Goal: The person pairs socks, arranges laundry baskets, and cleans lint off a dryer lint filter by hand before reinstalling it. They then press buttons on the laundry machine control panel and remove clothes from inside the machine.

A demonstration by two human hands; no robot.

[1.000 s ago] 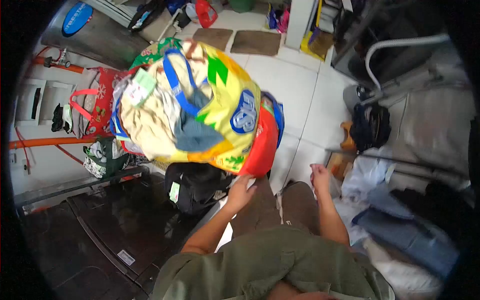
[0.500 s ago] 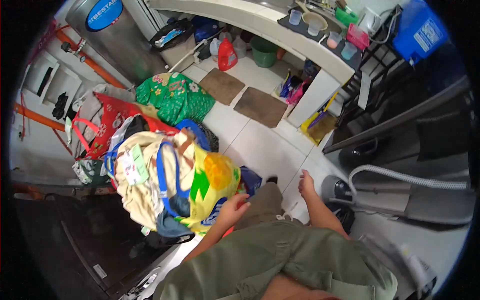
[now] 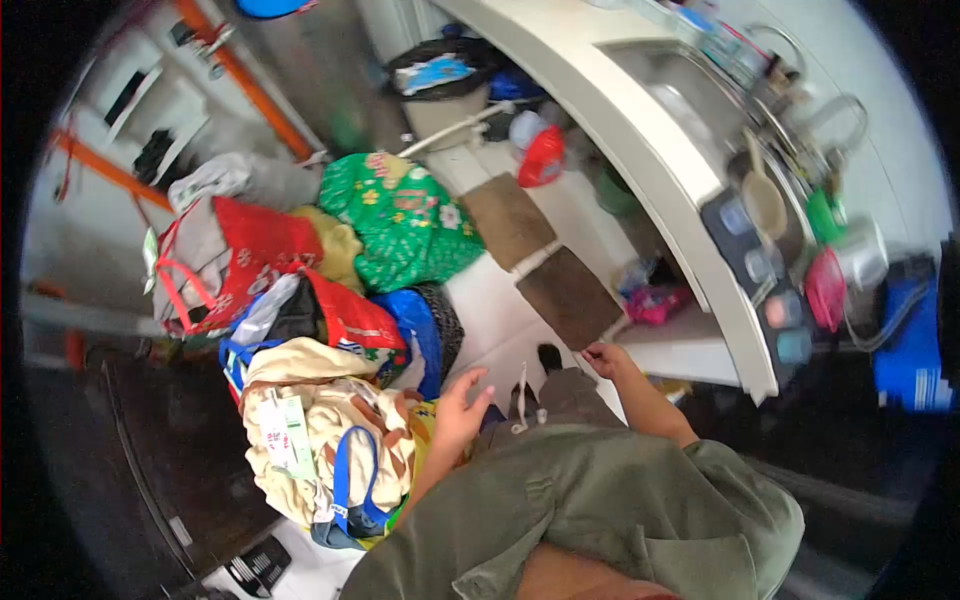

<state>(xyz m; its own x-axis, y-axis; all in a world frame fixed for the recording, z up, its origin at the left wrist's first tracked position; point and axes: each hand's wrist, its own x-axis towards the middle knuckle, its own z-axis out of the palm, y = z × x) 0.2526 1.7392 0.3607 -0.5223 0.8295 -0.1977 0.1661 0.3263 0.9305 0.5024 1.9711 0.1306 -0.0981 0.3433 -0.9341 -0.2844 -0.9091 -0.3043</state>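
My left hand (image 3: 461,408) hangs beside a stuffed yellow bag of cream-coloured clothes (image 3: 325,425), its fingers apart and nothing in them. I cannot tell whether its wrist brushes the bag. A blue strap (image 3: 345,470) and a white-and-green tag (image 3: 290,435) lie on those clothes. On the other side of my body, my right hand (image 3: 610,363) is held out over the floor near the brown mats, fingers loosely bent with nothing visible in them. My olive shirt (image 3: 600,490) and dark trousers (image 3: 560,400) fill the space between the hands.
Red bags (image 3: 255,245) and a green flowered bag (image 3: 405,225) crowd the left side. Two brown mats (image 3: 568,295) lie on white tile (image 3: 480,310). The curved counter (image 3: 690,150) with a sink (image 3: 680,100) borders the right. A trash bin (image 3: 440,110) stands behind.
My view has turned, so the sink and more counter show on the right. The bags sit lower in view. My right hand's fingers look more bent; my left hand stays free.
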